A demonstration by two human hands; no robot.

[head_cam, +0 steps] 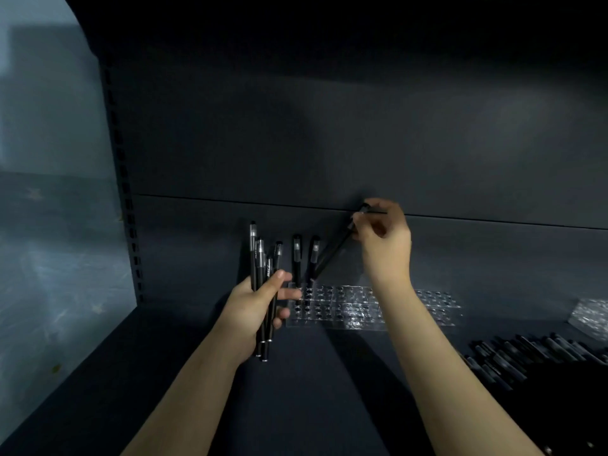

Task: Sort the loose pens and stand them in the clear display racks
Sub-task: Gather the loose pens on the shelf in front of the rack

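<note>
The right hand (pixel 383 245) pinched the top of a tilted pen (pixel 332 251) in its fingertips. The pen's lower end met the left end of the clear rack (pixel 345 307) at the shelf's (pixel 312 390) back edge, beside two upright pens (pixel 296 258). The left hand (pixel 253 311) curled round a bundle of pens (pixel 261 268). Loose pens (pixel 526 353) lay near the right edge.

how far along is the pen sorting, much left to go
Early days. Done: two standing pens are upright at the left end of the clear rack. In hand: the right hand pinches a third pen, tilted, its lower end at the rack's holes; the left hand grips a bundle of pens. Left: most holes are empty, and a pile of loose pens lies on the shelf.
</note>
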